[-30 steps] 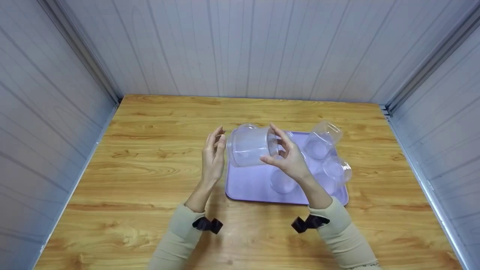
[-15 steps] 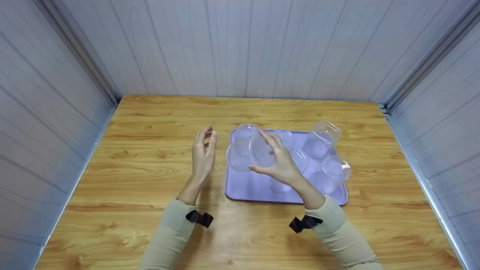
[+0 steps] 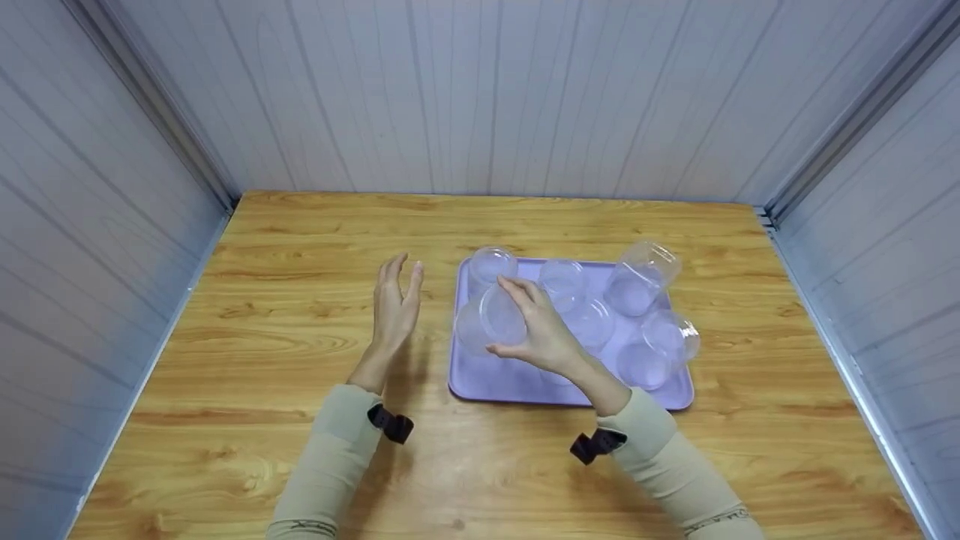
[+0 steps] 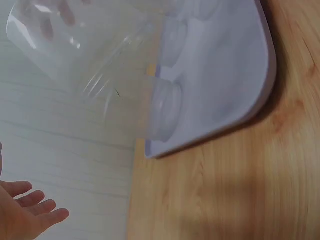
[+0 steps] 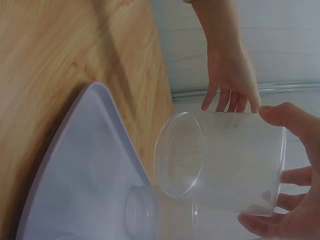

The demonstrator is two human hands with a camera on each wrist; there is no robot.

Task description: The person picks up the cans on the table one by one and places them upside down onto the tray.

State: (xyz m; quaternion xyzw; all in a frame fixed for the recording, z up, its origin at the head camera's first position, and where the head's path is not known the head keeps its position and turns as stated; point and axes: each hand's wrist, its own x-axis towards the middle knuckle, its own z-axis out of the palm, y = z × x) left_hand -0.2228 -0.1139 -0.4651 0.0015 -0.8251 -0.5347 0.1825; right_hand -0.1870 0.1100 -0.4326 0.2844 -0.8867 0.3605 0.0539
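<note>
My right hand [image 3: 544, 330] grips a clear plastic jar [image 3: 480, 330] round one end, with the thumb and fingers on opposite sides. It holds the jar tilted over the left part of a light purple tray [image 3: 487, 382]. In the right wrist view the jar [image 5: 235, 160] has its ringed end pointing away from the palm. My left hand [image 3: 394, 311] is apart from it, left of the tray, fingers extended and holding nothing. Behind the jar in the right wrist view, the left hand [image 5: 230, 75] partly shows.
Several more clear jars stand on the tray, among them one at its back left corner [image 3: 493, 264], one at the back right [image 3: 645, 274] and another at the right edge [image 3: 670, 341]. The wooden table [image 3: 300, 375] is enclosed by pale panel walls [image 3: 465, 97].
My left hand has drawn away to the left from the jar. The right hand has shifted left and slightly nearer, turning the jar from sideways to a more upright tilt.
</note>
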